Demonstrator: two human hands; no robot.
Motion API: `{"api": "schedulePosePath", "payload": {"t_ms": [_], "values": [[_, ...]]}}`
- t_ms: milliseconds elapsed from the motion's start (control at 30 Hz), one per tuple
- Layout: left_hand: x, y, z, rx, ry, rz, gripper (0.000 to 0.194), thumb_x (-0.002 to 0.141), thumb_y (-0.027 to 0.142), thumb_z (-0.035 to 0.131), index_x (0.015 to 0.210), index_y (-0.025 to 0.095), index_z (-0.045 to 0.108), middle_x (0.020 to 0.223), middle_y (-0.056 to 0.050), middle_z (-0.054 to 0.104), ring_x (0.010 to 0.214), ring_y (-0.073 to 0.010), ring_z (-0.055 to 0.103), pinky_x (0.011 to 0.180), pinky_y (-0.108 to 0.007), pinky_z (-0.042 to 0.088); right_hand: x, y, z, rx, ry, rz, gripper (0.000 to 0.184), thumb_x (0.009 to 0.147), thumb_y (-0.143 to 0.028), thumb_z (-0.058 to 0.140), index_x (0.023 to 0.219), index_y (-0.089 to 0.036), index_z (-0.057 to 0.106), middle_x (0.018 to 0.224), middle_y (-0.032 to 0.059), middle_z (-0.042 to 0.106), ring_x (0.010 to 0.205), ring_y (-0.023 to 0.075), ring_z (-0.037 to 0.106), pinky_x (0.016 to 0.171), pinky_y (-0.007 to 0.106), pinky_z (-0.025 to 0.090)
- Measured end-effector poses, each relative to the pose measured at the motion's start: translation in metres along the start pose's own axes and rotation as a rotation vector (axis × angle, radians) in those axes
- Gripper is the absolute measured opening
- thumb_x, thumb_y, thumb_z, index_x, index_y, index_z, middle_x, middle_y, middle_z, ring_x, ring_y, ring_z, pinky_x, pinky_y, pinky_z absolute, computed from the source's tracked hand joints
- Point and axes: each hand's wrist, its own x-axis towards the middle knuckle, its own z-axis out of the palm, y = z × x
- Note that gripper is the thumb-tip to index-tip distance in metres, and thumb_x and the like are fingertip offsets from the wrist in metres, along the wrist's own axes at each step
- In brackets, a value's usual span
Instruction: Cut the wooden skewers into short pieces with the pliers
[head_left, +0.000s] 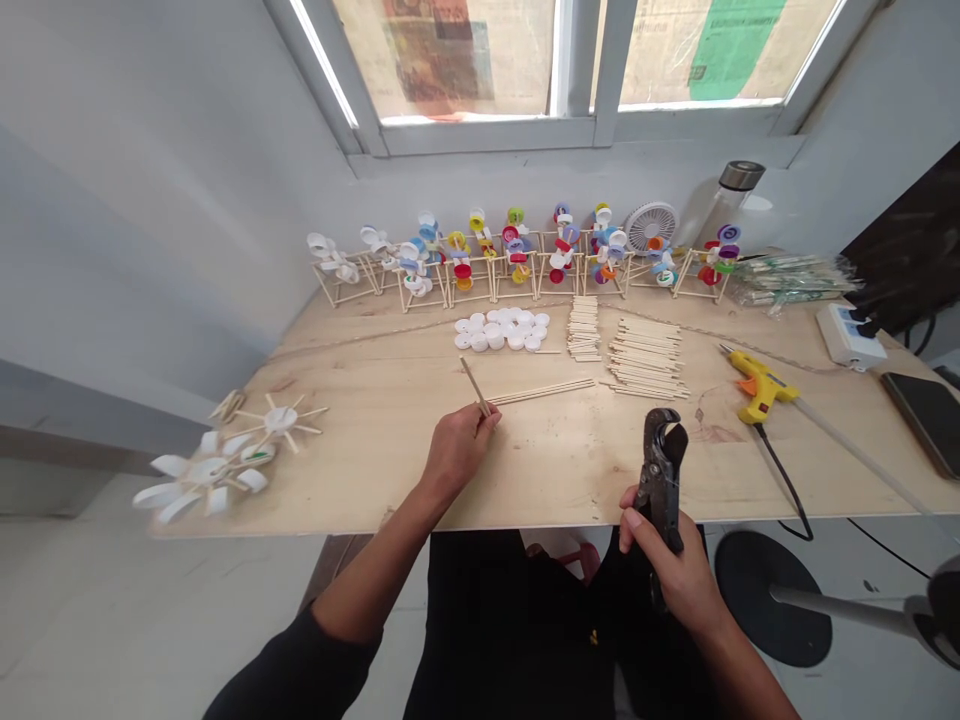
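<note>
- Left hand (456, 452) pinching a wooden stick (474, 386), more wooden sticks (541, 392) lying just beside it!
- Right hand (670, 562) clenched around dark metal pliers (661, 470), up over the plywood board (360, 470) edge!

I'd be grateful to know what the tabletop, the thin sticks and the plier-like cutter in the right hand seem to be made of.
The tabletop looks like unfinished plywood: pale, matte, with visible grain. The sticks by the left hand look like bare wood, pale and unpainted. The plier-like cutter in the right hand seems to be dark steel, dull and scuffed, though that is uncertain.
</note>
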Motion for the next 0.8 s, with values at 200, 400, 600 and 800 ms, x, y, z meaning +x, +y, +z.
{"api": "schedulePosePath", "payload": {"t_ms": [200,400,600,800], "values": [[-0.001,-0.002,0.003,0.024,-0.010,-0.027,0.023,0.083,0.033,0.040,0.079,0.019,0.058,0.073,-0.002,0.067,0.064,-0.0170,0.061,0.059,-0.025,0.042,0.001,-0.001,0.000,-0.024,0.003,-0.014,0.022,0.086,-0.039,0.044,0.090,-0.019,0.050,0.061,-0.0012,0.052,0.062,0.0164,0.052,0.062,0.029,0.042],[-0.001,-0.001,0.003,0.063,-0.051,-0.043,0.024,0.083,0.034,0.040,0.080,0.019,0.057,0.075,-0.004,0.067,0.066,-0.0183,0.062,0.061,-0.027,0.043,0.001,0.000,0.001,-0.042,0.022,-0.021,0.023,0.085,-0.040,0.046,0.087,-0.018,0.052,0.059,-0.0011,0.053,0.061,0.0167,0.053,0.061,0.029,0.044],[-0.001,0.008,-0.003,0.071,-0.117,-0.016,0.021,0.083,0.029,0.040,0.078,0.019,0.057,0.071,-0.003,0.066,0.065,-0.0182,0.062,0.059,-0.026,0.042,0.002,-0.010,0.001,-0.059,0.031,-0.002,0.023,0.084,-0.041,0.046,0.082,-0.019,0.052,0.058,-0.0005,0.053,0.060,0.0171,0.053,0.059,0.028,0.043],[-0.004,0.034,-0.029,-0.073,-0.374,0.085,0.022,0.081,0.027,0.042,0.069,0.018,0.058,0.070,-0.003,0.066,0.065,-0.0161,0.061,0.057,-0.024,0.041,0.000,-0.025,0.003,-0.205,-0.039,0.014,0.021,0.084,-0.038,0.045,0.089,-0.019,0.053,0.061,-0.0021,0.052,0.059,0.0161,0.052,0.059,0.027,0.042]]}}
